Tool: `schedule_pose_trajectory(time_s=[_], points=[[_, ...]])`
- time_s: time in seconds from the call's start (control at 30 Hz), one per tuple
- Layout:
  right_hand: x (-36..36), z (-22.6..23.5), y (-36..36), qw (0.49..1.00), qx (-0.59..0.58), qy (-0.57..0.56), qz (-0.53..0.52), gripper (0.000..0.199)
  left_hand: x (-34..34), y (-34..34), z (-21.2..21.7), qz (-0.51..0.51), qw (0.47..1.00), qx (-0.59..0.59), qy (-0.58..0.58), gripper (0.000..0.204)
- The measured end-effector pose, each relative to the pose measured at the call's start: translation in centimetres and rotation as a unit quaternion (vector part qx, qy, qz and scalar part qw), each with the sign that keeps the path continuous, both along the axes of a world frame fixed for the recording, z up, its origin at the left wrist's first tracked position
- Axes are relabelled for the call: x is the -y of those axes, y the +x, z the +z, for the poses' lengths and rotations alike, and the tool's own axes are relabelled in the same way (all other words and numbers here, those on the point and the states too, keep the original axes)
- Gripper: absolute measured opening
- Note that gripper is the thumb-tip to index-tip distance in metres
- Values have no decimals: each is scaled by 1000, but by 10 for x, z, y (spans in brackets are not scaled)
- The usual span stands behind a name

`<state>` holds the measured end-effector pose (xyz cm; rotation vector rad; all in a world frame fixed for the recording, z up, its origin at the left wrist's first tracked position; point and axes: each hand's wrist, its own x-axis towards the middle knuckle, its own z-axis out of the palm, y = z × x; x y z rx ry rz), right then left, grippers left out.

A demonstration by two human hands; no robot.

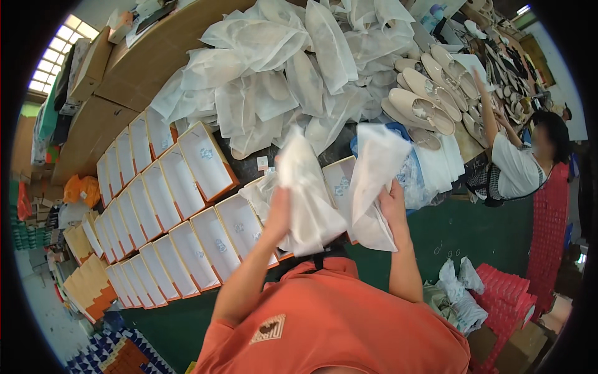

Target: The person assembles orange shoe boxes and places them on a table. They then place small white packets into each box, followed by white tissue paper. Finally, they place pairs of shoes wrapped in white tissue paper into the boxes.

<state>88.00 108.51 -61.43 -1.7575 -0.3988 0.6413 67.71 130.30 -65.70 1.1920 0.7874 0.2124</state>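
My left hand (278,215), smeared a little by motion, is closed on a shoe in a white translucent bag (311,209), held upright in front of my chest. My right hand (392,204) grips a second white bagged shoe (376,171) by its side. The two bags are slightly apart. Beneath and between them, an open shoe box (339,181) with a small bluish packet inside shows in part. Just beyond my hands, a heap of shoes in white translucent bags (261,81) covers the dark tabletop.
Rows of open white-lined boxes (180,177) with orange outsides spread to the left. Beige flat shoes (423,106) stand on the right of the table. Beyond them a co-worker (523,153) in a white top reaches toward the shoes. Red stacked packing (504,293) sits at lower right.
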Motion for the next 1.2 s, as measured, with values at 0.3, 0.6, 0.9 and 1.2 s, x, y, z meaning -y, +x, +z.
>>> schedule_pose_trajectory(time_s=[0.3,0.6,0.9,1.2], points=[[-14,-89,15,880,275,-237,308,42,132,38,-28,-197,873,-19,445,52],[-179,-110,188,929,-314,-189,-49,52,5,118,-37,-185,900,-12,395,44],[-192,-160,104,938,-173,48,-298,79,-141,283,-60,127,933,-89,324,61],[-93,-49,-2,896,-416,97,-117,49,-66,48,46,147,969,-21,-198,43]])
